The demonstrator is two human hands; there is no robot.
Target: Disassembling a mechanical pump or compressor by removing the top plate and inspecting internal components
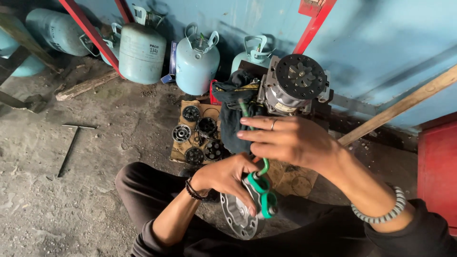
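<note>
Beyond the fingers, four gas cylinders (142, 51) are counted.
One metal plate (238, 216) is clamped by the left hand (223, 177); green gaskets (261, 188) are pinched by the right hand (290, 140).

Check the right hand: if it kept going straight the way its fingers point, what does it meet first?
The right hand has its fingers pointing left in the picture. First in that line is probably the dark cloth just past the fingertips, then the round black parts on cardboard. Depth is unclear; it may pass above them.
</note>
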